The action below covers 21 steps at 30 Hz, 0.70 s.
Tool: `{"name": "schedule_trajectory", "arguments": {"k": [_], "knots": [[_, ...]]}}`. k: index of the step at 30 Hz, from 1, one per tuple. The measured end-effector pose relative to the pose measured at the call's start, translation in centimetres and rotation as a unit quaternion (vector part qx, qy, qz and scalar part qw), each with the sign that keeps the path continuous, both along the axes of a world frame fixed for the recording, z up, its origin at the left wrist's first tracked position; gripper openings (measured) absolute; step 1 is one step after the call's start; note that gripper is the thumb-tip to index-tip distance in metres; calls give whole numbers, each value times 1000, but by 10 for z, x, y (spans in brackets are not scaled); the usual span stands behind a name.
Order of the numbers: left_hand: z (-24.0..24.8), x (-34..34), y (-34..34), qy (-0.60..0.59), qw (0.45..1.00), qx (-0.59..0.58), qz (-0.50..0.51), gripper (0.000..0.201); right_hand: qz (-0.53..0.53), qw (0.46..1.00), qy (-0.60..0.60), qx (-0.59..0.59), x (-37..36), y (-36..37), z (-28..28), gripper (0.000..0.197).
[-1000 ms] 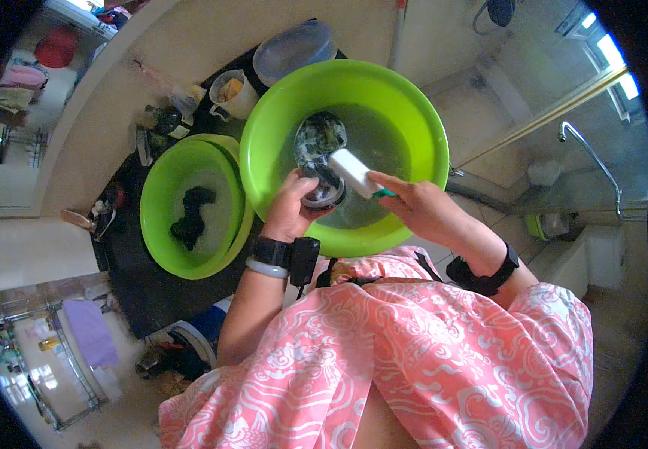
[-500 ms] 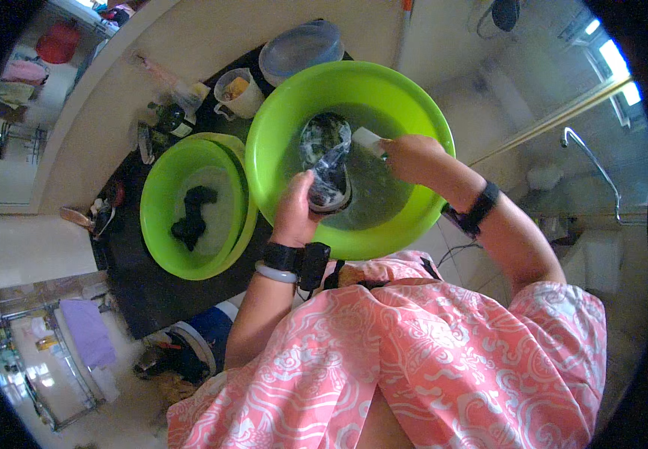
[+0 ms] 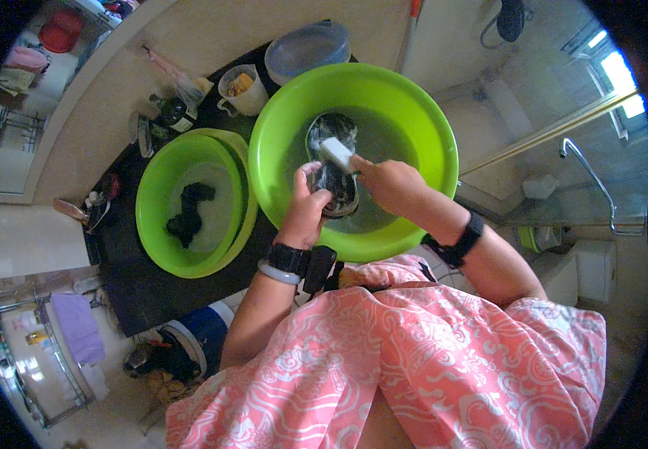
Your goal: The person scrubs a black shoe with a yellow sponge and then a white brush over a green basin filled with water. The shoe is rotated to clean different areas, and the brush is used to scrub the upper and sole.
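A large green basin (image 3: 432, 187) with cloudy water in it stands in front of me. Over the water a dark shoe (image 3: 341, 196), streaked with white suds, is held sole end toward me. My left hand (image 3: 305, 209) grips its near end from the left side, thumb on the shoe. In my right hand (image 3: 395, 187) is a white scrubbing brush (image 3: 336, 153), which lies over the middle of the shoe; its bristles are hidden. Both wrists wear black straps.
Left of it, stacked green basins (image 3: 146, 213) hold water and a dark cloth (image 3: 191, 213) on a black counter (image 3: 125, 292). Behind are a white mug (image 3: 242, 91), a translucent tub (image 3: 309, 51) and a dark bottle (image 3: 174, 114). A curved faucet (image 3: 589, 168) stands at right.
My right hand has brought the brush leftward and down from beside the shoe onto its middle. The fingers of my left hand have lifted partly into view on the shoe's left side.
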<state>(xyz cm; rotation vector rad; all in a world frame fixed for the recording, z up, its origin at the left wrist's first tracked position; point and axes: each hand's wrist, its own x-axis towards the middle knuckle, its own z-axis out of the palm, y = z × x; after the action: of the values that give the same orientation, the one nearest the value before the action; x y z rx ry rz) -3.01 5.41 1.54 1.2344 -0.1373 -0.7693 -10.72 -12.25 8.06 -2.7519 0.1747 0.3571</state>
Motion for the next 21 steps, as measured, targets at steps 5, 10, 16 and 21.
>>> {"name": "schedule_trajectory", "arguments": {"k": [5, 10, 16, 21], "knots": [[-1, 2, 4, 56, 995, -80, -18, 67, 33, 993, 110, 20, -32, 6, 24, 41], [-13, 5, 4, 41, 998, -31, -33, 65, -9, 995, 59, -75, 3, 7, 10, 35], [-22, 10, 5, -173, 981, -41, -73, 64, 43, 992, 75, -95, 54, -26, -41, 28], [-28, 10, 3, 20, 994, -87, -60, 67, -5, 993, -16, 119, 75, -28, -47, 47]]}}
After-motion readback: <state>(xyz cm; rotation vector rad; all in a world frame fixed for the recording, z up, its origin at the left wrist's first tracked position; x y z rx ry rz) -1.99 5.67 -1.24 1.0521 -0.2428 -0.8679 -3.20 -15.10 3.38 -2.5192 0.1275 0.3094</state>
